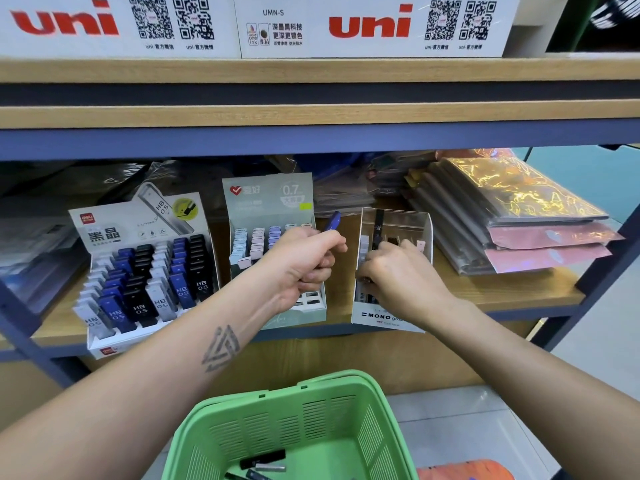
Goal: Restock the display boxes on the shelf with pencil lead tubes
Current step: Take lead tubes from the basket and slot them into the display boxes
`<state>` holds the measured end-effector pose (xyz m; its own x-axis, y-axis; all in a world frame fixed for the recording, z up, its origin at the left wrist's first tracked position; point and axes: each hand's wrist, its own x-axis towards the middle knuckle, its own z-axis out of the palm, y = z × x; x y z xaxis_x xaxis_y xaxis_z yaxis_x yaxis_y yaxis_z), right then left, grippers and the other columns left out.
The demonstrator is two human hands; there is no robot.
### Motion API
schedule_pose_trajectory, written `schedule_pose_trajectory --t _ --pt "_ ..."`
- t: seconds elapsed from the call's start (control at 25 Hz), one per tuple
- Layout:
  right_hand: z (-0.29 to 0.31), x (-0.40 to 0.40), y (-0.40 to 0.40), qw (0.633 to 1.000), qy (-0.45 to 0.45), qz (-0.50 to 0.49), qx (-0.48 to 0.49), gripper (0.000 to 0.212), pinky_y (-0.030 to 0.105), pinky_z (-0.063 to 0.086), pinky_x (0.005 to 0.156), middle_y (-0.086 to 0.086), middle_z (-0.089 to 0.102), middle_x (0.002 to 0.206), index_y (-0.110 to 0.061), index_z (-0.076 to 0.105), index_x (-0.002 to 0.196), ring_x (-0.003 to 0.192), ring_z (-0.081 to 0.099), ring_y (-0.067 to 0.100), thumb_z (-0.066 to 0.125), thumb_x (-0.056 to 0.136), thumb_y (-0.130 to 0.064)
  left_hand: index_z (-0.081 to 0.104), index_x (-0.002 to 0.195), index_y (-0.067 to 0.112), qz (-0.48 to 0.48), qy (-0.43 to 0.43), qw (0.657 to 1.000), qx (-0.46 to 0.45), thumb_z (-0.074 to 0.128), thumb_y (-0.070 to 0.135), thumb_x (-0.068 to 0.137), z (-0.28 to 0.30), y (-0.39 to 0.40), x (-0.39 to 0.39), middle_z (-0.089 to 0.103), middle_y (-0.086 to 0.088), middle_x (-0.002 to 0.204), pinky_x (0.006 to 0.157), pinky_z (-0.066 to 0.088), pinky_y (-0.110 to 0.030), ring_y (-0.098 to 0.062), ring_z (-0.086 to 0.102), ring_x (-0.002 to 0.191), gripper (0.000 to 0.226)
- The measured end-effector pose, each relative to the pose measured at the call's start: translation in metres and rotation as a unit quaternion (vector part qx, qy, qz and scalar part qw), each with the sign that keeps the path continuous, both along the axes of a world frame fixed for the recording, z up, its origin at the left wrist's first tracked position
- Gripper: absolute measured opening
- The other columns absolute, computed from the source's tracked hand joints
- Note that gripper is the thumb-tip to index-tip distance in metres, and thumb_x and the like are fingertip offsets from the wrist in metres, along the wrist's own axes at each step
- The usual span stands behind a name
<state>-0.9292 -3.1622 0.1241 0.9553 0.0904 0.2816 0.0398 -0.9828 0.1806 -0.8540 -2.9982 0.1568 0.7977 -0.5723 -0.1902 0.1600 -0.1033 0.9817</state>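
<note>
Three display boxes stand on the wooden shelf: a white box of black, blue and grey HB 0.5 tubes [145, 271] at left, a pale green 0.7 box [268, 206] in the middle, and a clear MONO box [394, 223] at right. My left hand [304, 261] hovers over the middle box and grips a blue lead tube [331, 221] that sticks out past its fingers. My right hand [398, 275] reaches down into the MONO box, fingers curled around a black tube [378, 225] that stands upright in it.
A green plastic basket [311, 410] sits below me with a few dark tubes [263, 459] on its bottom. Stacked glossy folders [512, 216] fill the shelf's right side. White uni cartons [374, 26] stand on the shelf above. Dark plastic-wrapped packs lie at far left.
</note>
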Motion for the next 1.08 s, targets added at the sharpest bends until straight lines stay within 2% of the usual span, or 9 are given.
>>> schedule_pose_trajectory --t 0.4,0.56,0.68,0.76,0.8,0.84,0.92,0.96,1.08 --pt "-0.011 0.006 0.003 0.999 -0.036 -0.018 0.020 0.013 0.034 0.023 0.072 -0.009 0.064 0.080 -0.031 0.074 0.083 0.084 0.056 0.016 0.075 0.084 -0.019 0.061 0.092 0.005 -0.010 -0.002 1.000 0.000 0.055 0.018 0.097 -0.001 0.001 0.000 0.038 0.000 0.057 0.036 0.014 -0.017 -0.008 0.023 0.037 0.015" --pt "-0.017 0.006 0.002 0.999 -0.052 -0.004 0.008 0.014 0.034 0.026 0.071 -0.007 0.059 0.080 -0.029 0.070 0.081 0.082 0.057 0.020 0.079 0.080 -0.018 0.052 0.073 0.011 -0.051 0.007 0.999 0.006 0.061 0.013 0.092 0.000 0.002 -0.005 0.041 -0.001 0.059 0.041 0.012 -0.020 -0.010 0.024 0.041 0.021" --pt "-0.009 0.003 0.003 0.998 -0.042 0.015 0.033 0.008 0.036 0.031 0.073 -0.008 0.058 0.082 -0.025 0.066 0.083 0.086 0.058 0.021 0.074 0.083 -0.023 0.059 0.092 0.006 -0.084 0.035 0.996 -0.003 0.054 0.018 0.092 0.001 0.006 -0.008 0.044 0.000 0.064 0.042 0.015 -0.023 -0.011 0.026 0.047 0.013" --pt "0.006 0.003 0.003 0.988 -0.027 0.005 0.155 0.002 0.036 0.041 0.078 -0.008 0.061 0.086 -0.024 0.068 0.090 0.090 0.060 0.018 0.066 0.090 -0.023 0.060 0.106 0.004 -0.090 0.066 0.994 -0.013 0.044 0.020 0.093 0.000 0.008 -0.009 0.042 0.001 0.066 0.042 0.018 -0.022 -0.011 0.027 0.050 0.026" --pt "0.015 0.003 0.002 0.960 -0.024 -0.004 0.279 0.007 0.034 0.047 0.078 -0.007 0.066 0.087 -0.023 0.070 0.093 0.089 0.063 0.016 0.066 0.091 -0.019 0.060 0.107 0.004 -0.094 0.078 0.992 -0.018 0.041 0.020 0.093 0.000 0.008 -0.009 0.040 0.001 0.066 0.042 0.017 -0.022 -0.011 0.026 0.052 0.028" --pt "0.022 0.003 0.002 0.903 -0.020 -0.001 0.429 0.012 0.031 0.052 0.079 -0.005 0.072 0.089 -0.021 0.072 0.098 0.089 0.067 0.015 0.066 0.092 -0.013 0.059 0.106 0.005 -0.101 0.089 0.991 -0.025 0.040 0.020 0.093 0.000 0.009 -0.009 0.038 0.001 0.066 0.042 0.016 -0.021 -0.011 0.024 0.053 0.028" --pt "0.031 0.002 0.000 0.750 0.003 0.029 0.661 0.023 0.035 0.058 0.083 0.002 0.077 0.096 -0.014 0.072 0.113 0.091 0.072 0.017 0.067 0.092 -0.005 0.057 0.097 0.006 -0.116 0.119 0.985 -0.047 0.038 0.021 0.092 0.001 0.008 -0.010 0.033 0.001 0.065 0.040 0.014 -0.020 -0.010 0.021 0.052 0.025" --pt "0.031 0.001 -0.001 0.699 0.009 0.040 0.713 0.026 0.039 0.058 0.085 0.005 0.077 0.097 -0.012 0.070 0.117 0.091 0.072 0.018 0.068 0.093 -0.005 0.056 0.094 0.005 -0.122 0.135 0.982 -0.057 0.038 0.022 0.092 0.002 0.007 -0.011 0.033 0.000 0.065 0.039 0.013 -0.020 -0.010 0.020 0.051 0.025" --pt "0.031 0.002 -0.001 0.679 -0.009 0.042 0.733 0.019 0.043 0.055 0.084 0.012 0.076 0.092 -0.007 0.072 0.109 0.084 0.070 0.022 0.072 0.090 -0.007 0.057 0.105 0.000 -0.132 0.148 0.978 -0.064 0.040 0.023 0.091 0.002 0.009 -0.013 0.039 -0.003 0.065 0.039 0.016 -0.020 -0.011 0.025 0.050 0.032"
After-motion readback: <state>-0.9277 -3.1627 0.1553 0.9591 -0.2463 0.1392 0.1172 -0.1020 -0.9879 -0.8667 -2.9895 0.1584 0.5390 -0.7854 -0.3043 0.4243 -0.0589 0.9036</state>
